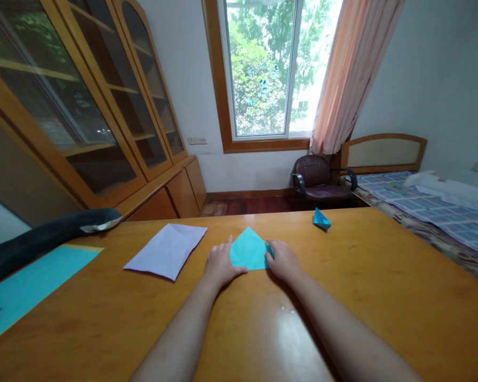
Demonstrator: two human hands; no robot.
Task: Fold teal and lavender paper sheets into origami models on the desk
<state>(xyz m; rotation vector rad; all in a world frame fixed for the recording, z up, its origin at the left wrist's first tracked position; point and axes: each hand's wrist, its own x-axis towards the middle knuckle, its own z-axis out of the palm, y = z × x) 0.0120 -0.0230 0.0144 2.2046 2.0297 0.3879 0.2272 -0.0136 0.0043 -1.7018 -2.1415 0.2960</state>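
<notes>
A teal sheet of paper point(248, 248), folded to a point at its far end, lies flat on the wooden table point(342, 297). My left hand point(220, 265) presses on its left edge, index finger stretched forward along the fold. My right hand point(282, 259) grips the paper's right corner with fingers curled. A creased lavender sheet point(166, 249) lies to the left of my left hand. A small folded blue paper boat point(321, 218) stands near the table's far edge, beyond my right hand.
A large teal sheet point(27, 289) lies at the table's left edge, with a dark plush toy point(43, 239) above it. Glass-door cabinets point(83, 106) line the left wall. A chair point(318, 180) and a bed point(434, 212) stand beyond the table, under a window.
</notes>
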